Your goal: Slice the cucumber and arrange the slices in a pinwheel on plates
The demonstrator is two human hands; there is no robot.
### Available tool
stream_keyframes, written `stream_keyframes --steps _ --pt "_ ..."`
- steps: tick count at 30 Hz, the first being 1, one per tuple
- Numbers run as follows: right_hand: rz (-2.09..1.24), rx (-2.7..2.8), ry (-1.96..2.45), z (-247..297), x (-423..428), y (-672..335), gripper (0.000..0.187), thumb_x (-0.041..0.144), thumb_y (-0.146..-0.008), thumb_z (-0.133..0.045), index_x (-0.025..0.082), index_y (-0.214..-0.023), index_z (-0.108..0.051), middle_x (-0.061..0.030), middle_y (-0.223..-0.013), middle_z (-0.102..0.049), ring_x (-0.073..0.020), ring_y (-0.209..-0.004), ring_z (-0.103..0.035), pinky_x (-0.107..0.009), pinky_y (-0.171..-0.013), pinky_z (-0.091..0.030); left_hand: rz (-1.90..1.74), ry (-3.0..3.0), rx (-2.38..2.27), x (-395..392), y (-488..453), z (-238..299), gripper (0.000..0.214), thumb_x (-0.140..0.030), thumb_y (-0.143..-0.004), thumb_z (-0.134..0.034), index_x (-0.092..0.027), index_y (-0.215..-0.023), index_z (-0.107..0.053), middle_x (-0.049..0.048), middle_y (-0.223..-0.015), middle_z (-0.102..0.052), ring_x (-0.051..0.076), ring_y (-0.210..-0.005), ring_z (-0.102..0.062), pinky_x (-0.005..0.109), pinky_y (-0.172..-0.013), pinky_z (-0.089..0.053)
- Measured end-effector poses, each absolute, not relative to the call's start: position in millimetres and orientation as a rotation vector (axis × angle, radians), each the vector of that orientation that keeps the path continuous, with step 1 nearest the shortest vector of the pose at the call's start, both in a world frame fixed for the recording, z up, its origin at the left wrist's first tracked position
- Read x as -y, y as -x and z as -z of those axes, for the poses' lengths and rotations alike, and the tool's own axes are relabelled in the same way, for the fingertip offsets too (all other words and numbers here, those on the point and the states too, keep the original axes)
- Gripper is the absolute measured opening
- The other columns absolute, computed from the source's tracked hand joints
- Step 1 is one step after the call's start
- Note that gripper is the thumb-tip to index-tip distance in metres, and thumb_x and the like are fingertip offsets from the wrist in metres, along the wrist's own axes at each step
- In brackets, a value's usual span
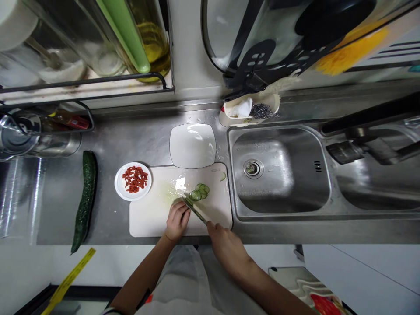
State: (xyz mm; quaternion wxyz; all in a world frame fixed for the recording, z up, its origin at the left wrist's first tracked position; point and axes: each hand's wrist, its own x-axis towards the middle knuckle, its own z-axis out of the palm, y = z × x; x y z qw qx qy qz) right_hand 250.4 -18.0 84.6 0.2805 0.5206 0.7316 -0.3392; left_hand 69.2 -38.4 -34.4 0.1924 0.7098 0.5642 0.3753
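On the white cutting board (151,218) my left hand (177,220) is curled over a short piece of cucumber, mostly hidden under its fingers. My right hand (226,245) grips the handle of a knife (196,210) whose blade rests against the cucumber's cut end. Several thin cucumber slices (201,191) lie just beyond the blade. One stray slice (223,176) lies at the board's far right corner.
A whole cucumber (84,199) lies on the steel counter at the left. A small round dish of red berries (133,180) and a square white plate (193,145) border the board. The sink (282,170) opens to the right, with a sponge holder (249,110) behind it.
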Motion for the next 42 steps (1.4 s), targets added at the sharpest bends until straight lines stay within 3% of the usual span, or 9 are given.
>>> stream_keyframes --steps 5,15,27,35,42 --pt "0.916 -1.949 -1.396 -84.4 17.7 -249.4 0.035 0.005 -0.09 -0.029 0.017 -0.11 -0.055 -0.0109 -0.091 -0.067 -0.0197 -0.079 -0.068 -0.023 -0.062 -0.05 -1.07 -1.994 -1.574 38.3 -69.1 35.2 0.023 -0.012 -0.083 -0.058 -0.017 -0.106 -0.058 0.008 -0.099 -0.062 0.02 -0.102 -0.059 0.044 -0.09 -0.053" --pt "0.909 -1.964 -1.402 -81.8 16.0 -247.4 0.034 0.006 -0.09 -0.03 0.016 -0.111 -0.054 -0.0111 -0.091 -0.067 -0.0175 -0.08 -0.068 -0.02 -0.063 -0.049 -1.071 -1.998 -1.579 38.5 -69.3 36.4 0.021 -0.014 -0.084 -0.058 -0.017 -0.105 -0.059 0.008 -0.098 -0.063 0.02 -0.101 -0.06 0.044 -0.09 -0.052" --pt "0.953 -1.938 -1.423 -75.0 11.2 -241.9 0.037 0.007 -0.092 -0.026 0.016 -0.113 -0.056 -0.0126 -0.092 -0.067 -0.022 -0.081 -0.068 -0.028 -0.062 -0.051 -1.069 -1.996 -1.582 39.0 -69.6 37.3 0.027 -0.01 -0.082 -0.06 -0.017 -0.108 -0.058 0.0083 -0.1 -0.062 0.02 -0.102 -0.059 0.044 -0.09 -0.053" --pt "0.957 -1.93 -1.406 -70.8 8.0 -239.4 0.036 0.006 -0.09 -0.029 0.015 -0.112 -0.056 -0.0131 -0.091 -0.067 -0.0197 -0.081 -0.068 -0.023 -0.062 -0.049 -1.076 -2.007 -1.564 38.8 -69.2 37.9 0.028 -0.01 -0.082 -0.06 -0.017 -0.11 -0.057 0.0084 -0.1 -0.062 0.02 -0.101 -0.06 0.043 -0.089 -0.053" --pt "0.977 -1.929 -1.411 -66.6 4.4 -237.1 0.038 0.008 -0.092 -0.024 0.015 -0.111 -0.056 -0.012 -0.093 -0.067 -0.0211 -0.084 -0.068 -0.027 -0.065 -0.052 -1.058 -1.99 -1.57 39.3 -69.5 37.0 0.027 -0.011 -0.083 -0.06 -0.017 -0.109 -0.058 0.0084 -0.099 -0.063 0.02 -0.1 -0.06 0.042 -0.088 -0.053"
